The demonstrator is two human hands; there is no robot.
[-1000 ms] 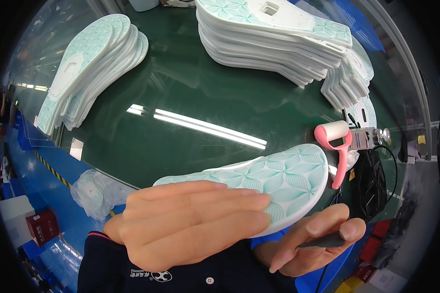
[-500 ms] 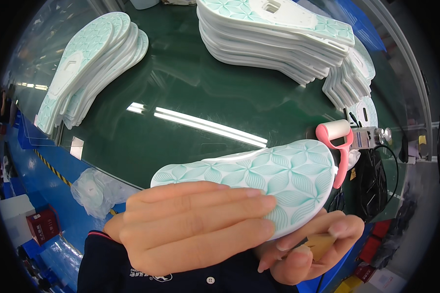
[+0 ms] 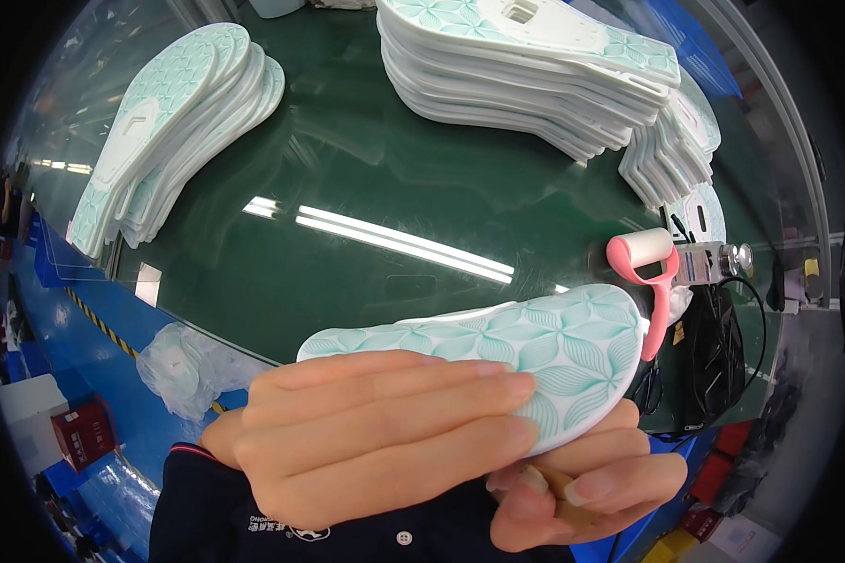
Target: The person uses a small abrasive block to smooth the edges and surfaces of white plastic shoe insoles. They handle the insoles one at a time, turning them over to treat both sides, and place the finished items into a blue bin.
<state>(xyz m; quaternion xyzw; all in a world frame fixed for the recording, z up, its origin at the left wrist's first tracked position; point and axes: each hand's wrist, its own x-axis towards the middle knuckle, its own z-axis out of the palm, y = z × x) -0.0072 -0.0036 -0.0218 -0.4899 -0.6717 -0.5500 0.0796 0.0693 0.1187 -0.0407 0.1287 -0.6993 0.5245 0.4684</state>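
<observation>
While the left hand [image 3: 376, 436] lies flat across the patterned face of a white and mint shoe sole [image 3: 526, 352], fingers closed on it, the sole's long axis runs from lower left up to the right, its rounded end pointing at the pink roller [image 3: 650, 272]. Under the sole's right end the right hand [image 3: 582, 488] curls shut around a small tan object [image 3: 563, 493], too hidden to name. Beyond the sole spreads the glossy dark green table [image 3: 366, 178]; far left of the sole sits one fanned stack of soles [image 3: 174, 113], far above it a taller stack [image 3: 535, 70].
</observation>
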